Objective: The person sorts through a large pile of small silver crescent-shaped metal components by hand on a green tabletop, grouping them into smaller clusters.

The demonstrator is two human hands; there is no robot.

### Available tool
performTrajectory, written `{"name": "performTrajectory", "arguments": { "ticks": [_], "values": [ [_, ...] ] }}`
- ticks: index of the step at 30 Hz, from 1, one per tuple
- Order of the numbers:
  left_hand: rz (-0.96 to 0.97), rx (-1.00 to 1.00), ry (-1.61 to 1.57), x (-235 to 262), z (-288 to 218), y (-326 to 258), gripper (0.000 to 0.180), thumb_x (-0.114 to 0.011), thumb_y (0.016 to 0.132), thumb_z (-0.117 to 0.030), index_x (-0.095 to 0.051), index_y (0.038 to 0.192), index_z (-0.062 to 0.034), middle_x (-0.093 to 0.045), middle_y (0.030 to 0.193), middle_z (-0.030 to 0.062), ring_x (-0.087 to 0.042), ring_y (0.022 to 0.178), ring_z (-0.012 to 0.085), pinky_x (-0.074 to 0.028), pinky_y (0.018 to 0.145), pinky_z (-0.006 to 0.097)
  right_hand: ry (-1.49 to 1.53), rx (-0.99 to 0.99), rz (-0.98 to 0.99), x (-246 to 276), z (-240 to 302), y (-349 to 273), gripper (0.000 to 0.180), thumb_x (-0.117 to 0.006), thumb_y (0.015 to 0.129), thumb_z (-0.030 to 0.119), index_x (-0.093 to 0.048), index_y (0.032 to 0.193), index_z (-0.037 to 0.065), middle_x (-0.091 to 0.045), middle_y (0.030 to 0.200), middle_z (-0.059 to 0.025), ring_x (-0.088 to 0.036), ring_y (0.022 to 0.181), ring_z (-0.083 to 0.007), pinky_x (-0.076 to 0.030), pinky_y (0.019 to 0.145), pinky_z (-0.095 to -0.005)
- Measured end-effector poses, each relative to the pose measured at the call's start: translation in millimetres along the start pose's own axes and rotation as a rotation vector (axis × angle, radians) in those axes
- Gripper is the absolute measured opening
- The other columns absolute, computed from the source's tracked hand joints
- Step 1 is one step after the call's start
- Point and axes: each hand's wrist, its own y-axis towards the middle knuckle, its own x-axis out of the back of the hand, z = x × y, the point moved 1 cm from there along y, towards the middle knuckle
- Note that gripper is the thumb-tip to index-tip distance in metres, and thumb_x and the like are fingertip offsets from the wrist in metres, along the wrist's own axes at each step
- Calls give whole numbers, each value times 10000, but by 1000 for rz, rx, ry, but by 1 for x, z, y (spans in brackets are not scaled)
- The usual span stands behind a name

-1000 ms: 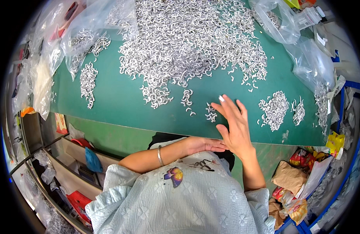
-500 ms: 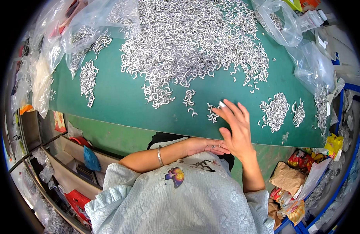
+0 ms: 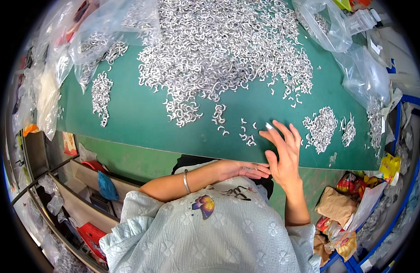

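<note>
A large heap of small white curved hook-shaped parts (image 3: 219,50) covers the far half of the green table (image 3: 141,123). My right hand (image 3: 282,150) lies flat at the table's near edge, fingers spread, just right of a few loose parts (image 3: 248,136). My left hand (image 3: 244,169) is cupped palm-up just below the table edge, next to the right hand, with a few small parts resting in its palm. A bracelet is on my left wrist.
Smaller sorted piles of parts lie at the left (image 3: 100,95) and at the right (image 3: 321,129). Clear plastic bags (image 3: 351,50) with parts line the right and left sides. Shelves and bins (image 3: 82,191) sit below at left; crumpled packets (image 3: 342,209) at lower right.
My right hand has slid a little toward the table's near edge, closer to my cupped left hand. The left hand has stayed in place.
</note>
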Motion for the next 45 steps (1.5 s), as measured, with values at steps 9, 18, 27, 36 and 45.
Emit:
{"name": "performTrajectory", "arguments": {
  "ticks": [9,18,27,36,45],
  "values": [
    [-8,12,-8,2,1,1,367,-563,994,-204,-531,1279,25,-602,1268,179,-609,1162,289,-475,1032,435,-30,-9,45,-1,0,-7,441,-543,963,296,-539,1306,19,-692,1191,-46,-494,1301,-322,-243,1106,-554],
    [44,21,-30,8,6,6,394,-485,1030,-274,-520,1295,16,-608,1258,179,-623,1146,274,-495,1024,432,-1,-29,7,5,2,-21,402,-530,973,253,-552,1270,-17,-714,1144,-56,-499,1308,-310,-250,1107,-541],
    [-2,-18,-111,-6,2,7,501,-387,1044,-409,-524,1288,6,-645,1185,166,-642,1111,278,-539,956,390,205,-45,76,8,15,-52,364,-592,919,243,-640,1160,-26,-717,1099,-85,-581,1205,-340,-338,1059,-523],
    [-279,-138,72,25,2,-41,222,-548,1005,-175,-648,1106,-4,-643,888,48,-567,721,93,-472,644,228,229,-32,-95,-1,18,-36,282,-618,888,137,-637,1093,-56,-716,1019,-165,-615,1097,-382,-418,970,-504],
    [-329,-459,92,28,-34,-224,308,-519,1027,-258,-658,1077,12,-577,751,16,-423,550,44,-347,474,195,185,-24,-111,-16,8,-20,249,-551,923,53,-629,1126,-69,-688,1076,-184,-602,1068,-385,-434,950,-477]
  ]
}}
